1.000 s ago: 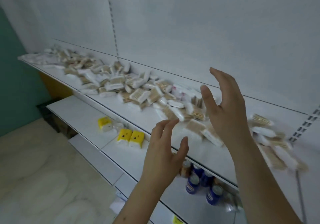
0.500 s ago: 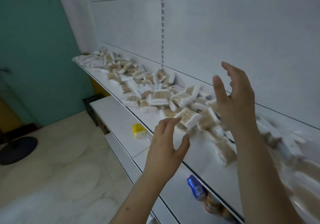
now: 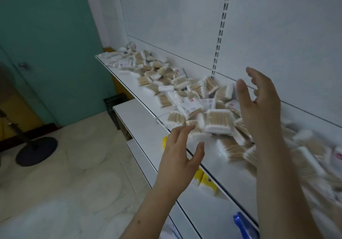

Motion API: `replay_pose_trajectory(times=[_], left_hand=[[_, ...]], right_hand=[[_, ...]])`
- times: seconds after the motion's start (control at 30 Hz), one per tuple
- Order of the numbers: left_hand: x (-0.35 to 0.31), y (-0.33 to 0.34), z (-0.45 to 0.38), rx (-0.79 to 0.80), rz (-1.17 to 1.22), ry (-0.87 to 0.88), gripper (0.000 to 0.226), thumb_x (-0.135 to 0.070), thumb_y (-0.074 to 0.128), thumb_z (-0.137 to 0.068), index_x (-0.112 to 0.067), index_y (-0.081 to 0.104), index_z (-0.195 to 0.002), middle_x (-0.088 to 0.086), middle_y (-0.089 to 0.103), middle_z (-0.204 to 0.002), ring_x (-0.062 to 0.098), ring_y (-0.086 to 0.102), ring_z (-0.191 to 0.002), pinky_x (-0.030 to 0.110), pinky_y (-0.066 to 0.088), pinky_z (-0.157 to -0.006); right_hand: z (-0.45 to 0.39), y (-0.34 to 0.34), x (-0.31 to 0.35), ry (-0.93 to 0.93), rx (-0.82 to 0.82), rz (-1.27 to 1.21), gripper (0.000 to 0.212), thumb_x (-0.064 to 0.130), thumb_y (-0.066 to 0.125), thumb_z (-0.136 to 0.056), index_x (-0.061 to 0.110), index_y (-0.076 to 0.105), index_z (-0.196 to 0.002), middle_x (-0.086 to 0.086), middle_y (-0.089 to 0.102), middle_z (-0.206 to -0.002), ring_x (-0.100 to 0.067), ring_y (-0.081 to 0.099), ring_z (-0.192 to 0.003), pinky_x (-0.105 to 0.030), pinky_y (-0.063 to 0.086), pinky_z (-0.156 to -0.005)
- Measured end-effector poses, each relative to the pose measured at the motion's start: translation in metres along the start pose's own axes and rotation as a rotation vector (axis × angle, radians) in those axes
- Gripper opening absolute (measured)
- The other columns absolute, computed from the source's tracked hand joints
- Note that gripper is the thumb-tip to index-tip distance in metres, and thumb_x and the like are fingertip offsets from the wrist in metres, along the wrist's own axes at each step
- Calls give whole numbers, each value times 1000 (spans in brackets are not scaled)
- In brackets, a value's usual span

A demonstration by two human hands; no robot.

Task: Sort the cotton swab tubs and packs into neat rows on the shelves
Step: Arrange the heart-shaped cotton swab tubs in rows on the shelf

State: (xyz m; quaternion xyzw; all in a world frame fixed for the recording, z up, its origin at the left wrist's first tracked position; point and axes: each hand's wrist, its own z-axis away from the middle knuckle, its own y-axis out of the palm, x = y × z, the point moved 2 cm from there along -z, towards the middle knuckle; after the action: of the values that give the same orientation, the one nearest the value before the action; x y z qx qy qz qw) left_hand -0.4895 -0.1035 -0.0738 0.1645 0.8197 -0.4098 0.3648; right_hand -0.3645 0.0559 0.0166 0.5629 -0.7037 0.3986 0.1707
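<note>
Several cotton swab packs point(image 3: 177, 83) lie in a loose heap along the upper white shelf point(image 3: 129, 85), from its far left end to the right edge of view. One flat pack of wooden swabs point(image 3: 217, 121) lies on top of the heap near the front. My left hand point(image 3: 180, 157) hovers in front of the shelf edge, fingers relaxed and empty. My right hand point(image 3: 259, 109) is raised over the heap, fingers spread, holding nothing. Neither hand touches a pack.
A lower white shelf point(image 3: 135, 120) carries yellow boxes point(image 3: 204, 180), partly hidden by my left hand. A blue bottle point(image 3: 244, 226) shows below at the bottom right. A fan base point(image 3: 36, 150) stands on the pale floor. A teal wall and a dark crate point(image 3: 112, 105) are at the left.
The view has swung left along the shelf, bringing the teal wall and fan base in. Both hands stay raised and empty in front of the heap.
</note>
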Motion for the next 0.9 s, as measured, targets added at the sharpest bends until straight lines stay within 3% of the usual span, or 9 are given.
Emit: replay_pose_trajectory(times=[0.17,0.4,0.73,0.9], left_hand=[[60,-44,-41,33,23,62,48,-52,47,-96,-30,48,-138,-14,45,-132,4,46,-125,23,44,-101],[120,-100,-93,89,71,95,44,-45,54,-98,-32,47,-140,-17,44,-132,3,46,-119,19,43,-95],[188,-108,-158,162,169,131,46,-50,50,-95,-31,50,-137,-16,46,-131,5,46,-124,19,42,-100],[221,-113,-212,197,186,173,51,-57,43,-93,-30,52,-135,-18,47,-130,2,46,-126,28,46,-101]], right_hand=[[-5,68,18,43,-56,31,49,47,46,-102,21,48,-143,3,48,-144,-13,46,-131,-42,40,-110],[-28,138,64,44,-113,139,47,42,47,-103,19,48,-143,2,49,-143,-14,45,-130,-36,38,-110],[-51,200,63,134,-137,248,44,40,49,-102,23,48,-143,4,47,-144,-14,44,-132,-35,38,-109],[-80,246,52,214,-158,305,45,38,50,-101,21,49,-142,2,49,-142,-14,45,-130,-27,34,-103]])
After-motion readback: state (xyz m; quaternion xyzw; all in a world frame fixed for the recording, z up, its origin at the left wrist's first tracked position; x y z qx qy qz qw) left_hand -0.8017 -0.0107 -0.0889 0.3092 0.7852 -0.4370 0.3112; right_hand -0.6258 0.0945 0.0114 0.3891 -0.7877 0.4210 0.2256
